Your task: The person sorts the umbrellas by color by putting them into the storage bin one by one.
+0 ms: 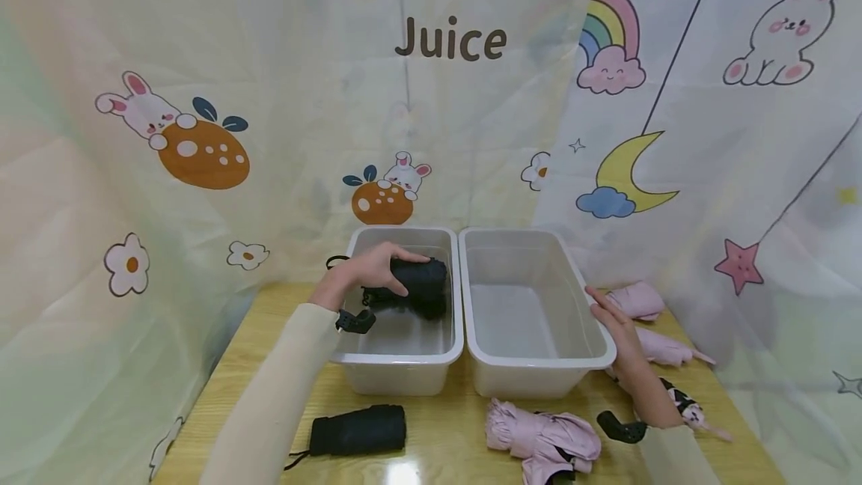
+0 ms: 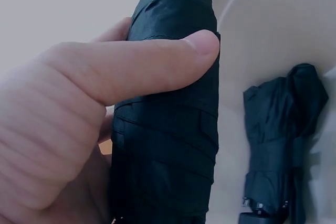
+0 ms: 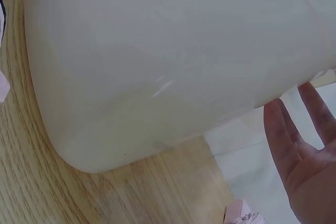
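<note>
In the head view my left hand grips a folded black umbrella inside the left white bin. The left wrist view has the thumb lying across the umbrella's wrapped cloth. Another folded black umbrella lies in that bin, lower and apart from the held one. My right hand is at the outer right side of the right white bin, whose inside holds nothing. Its fingertips touch the bin's wall, the fingers fairly straight.
A black umbrella lies on the wooden table before the left bin. In front of the right bin is a pink umbrella. Two more pink umbrellas and a black-patterned one lie to the right. Printed cloth hangs behind.
</note>
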{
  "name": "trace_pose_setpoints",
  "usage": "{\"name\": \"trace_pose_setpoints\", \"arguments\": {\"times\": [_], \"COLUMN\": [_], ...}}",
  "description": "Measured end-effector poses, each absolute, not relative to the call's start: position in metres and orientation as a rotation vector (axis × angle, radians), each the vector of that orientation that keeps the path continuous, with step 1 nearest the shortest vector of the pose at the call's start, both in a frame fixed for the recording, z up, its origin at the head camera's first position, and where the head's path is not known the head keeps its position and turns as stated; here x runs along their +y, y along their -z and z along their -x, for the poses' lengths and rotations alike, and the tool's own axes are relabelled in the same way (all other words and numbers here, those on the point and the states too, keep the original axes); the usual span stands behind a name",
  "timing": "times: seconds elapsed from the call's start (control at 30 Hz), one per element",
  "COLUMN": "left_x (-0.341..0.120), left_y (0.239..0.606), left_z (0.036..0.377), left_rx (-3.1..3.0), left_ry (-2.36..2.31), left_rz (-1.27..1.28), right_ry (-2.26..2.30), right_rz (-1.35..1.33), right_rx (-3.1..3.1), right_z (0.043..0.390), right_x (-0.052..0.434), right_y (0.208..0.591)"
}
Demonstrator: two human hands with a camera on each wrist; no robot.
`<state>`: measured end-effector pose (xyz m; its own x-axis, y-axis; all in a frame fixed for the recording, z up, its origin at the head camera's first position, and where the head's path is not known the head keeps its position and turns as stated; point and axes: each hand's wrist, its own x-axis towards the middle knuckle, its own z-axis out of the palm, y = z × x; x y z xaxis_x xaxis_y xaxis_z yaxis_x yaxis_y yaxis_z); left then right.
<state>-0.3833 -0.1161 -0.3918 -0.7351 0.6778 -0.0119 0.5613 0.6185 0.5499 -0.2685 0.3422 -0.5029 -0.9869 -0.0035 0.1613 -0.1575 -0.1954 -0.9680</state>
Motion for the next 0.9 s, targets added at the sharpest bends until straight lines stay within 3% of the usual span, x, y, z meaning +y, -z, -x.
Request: {"name": "trace_pose_setpoints", "arguments": {"times": [0.9], "left_x": [-0.102], "left_y": [0.448], "left_z": [0.405], "left_rx": [2.553], "left_ry": [-0.79], "left_rz": [-0.831], "right_ry": [-2.37], "right_rz": [-0.18], "right_rx": [-1.971], "right_z": [0.267], "right_x": [0.343], "right_y": [0.498]}}
